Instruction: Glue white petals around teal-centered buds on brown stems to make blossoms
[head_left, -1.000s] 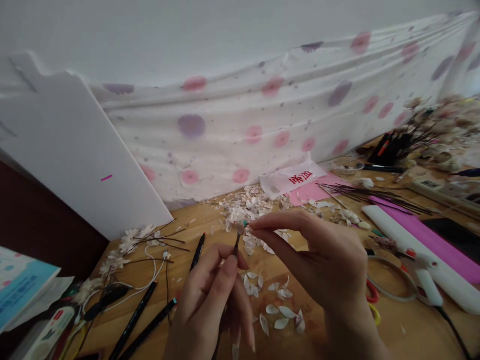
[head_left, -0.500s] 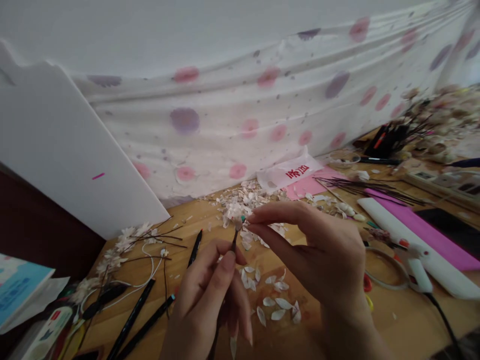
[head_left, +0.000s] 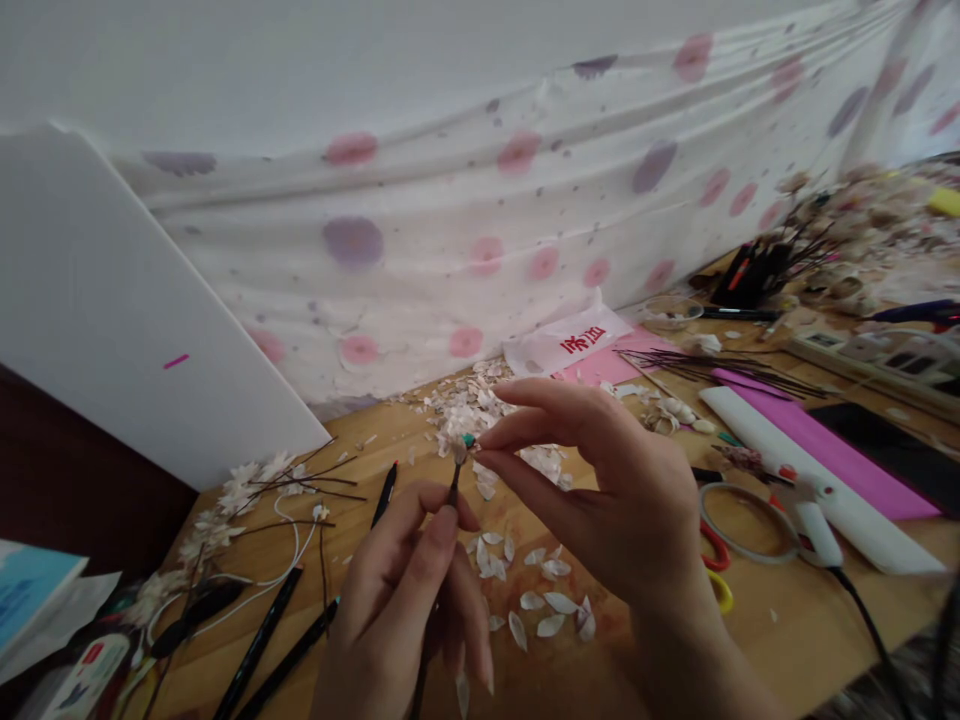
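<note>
My left hand [head_left: 401,600] is closed around a thin dark flower stem [head_left: 455,482], with the thumb and forefinger pinching it below its top. At the stem's tip sits a small pale head with a green spot [head_left: 469,441]. My right hand [head_left: 615,490] brings thumb and forefinger together right beside that green spot. Whatever lies between those fingertips is too small to make out. Loose pale petals [head_left: 549,602] lie on the wooden table below the hands. A larger heap of petals [head_left: 474,405] spreads behind the stem tip.
To the right are a glue gun [head_left: 814,520], a roll of tape [head_left: 750,522], scissors [head_left: 720,590] and a bundle of dark stems [head_left: 720,368]. Finished-looking blossoms [head_left: 232,490], a white cable and black pens [head_left: 262,640] lie left. A white board [head_left: 150,300] leans behind them.
The camera view has shifted slightly, and both hands appear a little further left. My right forefinger and middle finger now show apart. The green spot on the stem tip shows more plainly.
</note>
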